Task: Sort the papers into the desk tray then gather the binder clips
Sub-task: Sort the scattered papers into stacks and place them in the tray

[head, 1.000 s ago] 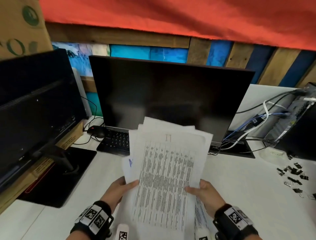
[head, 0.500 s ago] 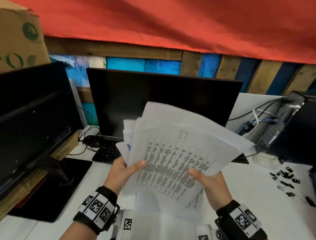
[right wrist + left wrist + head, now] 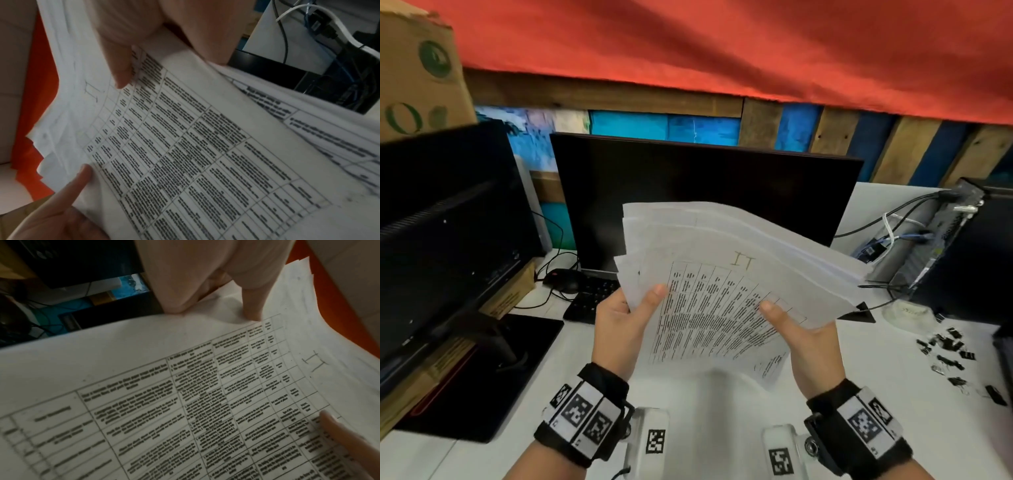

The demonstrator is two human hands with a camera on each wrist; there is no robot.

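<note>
A white desk top (image 3: 688, 428) stands against a wall of bare and blue-painted wooden planks (image 3: 763, 123), with red cloth (image 3: 722, 44) hanging above. Two dark flat monitors (image 3: 688, 192) sit on it; a brown cardboard box (image 3: 417, 68) is at far left.

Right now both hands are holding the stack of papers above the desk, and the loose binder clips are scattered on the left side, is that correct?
Not quite: the head view shows the binder clips scattered on the desk's right side. The left hand and right hand do hold the papers above the desk.
</note>
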